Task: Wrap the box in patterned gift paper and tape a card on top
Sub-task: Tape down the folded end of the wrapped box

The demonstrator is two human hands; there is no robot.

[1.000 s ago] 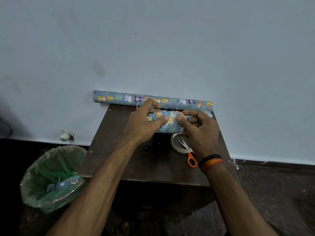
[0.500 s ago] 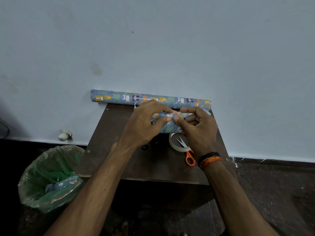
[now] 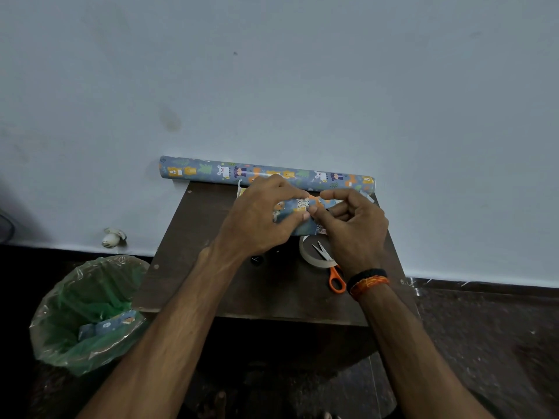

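- Blue patterned paper covers the box [image 3: 305, 214], which we hold above the table [image 3: 211, 285], just in front of the paper roll [image 3: 266, 173].
- Left hand [image 3: 260, 219] grips the box; right hand [image 3: 351, 222] pinches its top seam.
- Step: securing the wrap. Next, we judge, tape from the tape roll [image 3: 308, 255].

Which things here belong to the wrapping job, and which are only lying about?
For the job:
- wrapped box, held by left hand and right hand
- gift paper roll
- tape roll
- scissors

Lying about:
- lined bin
- white object by the wall
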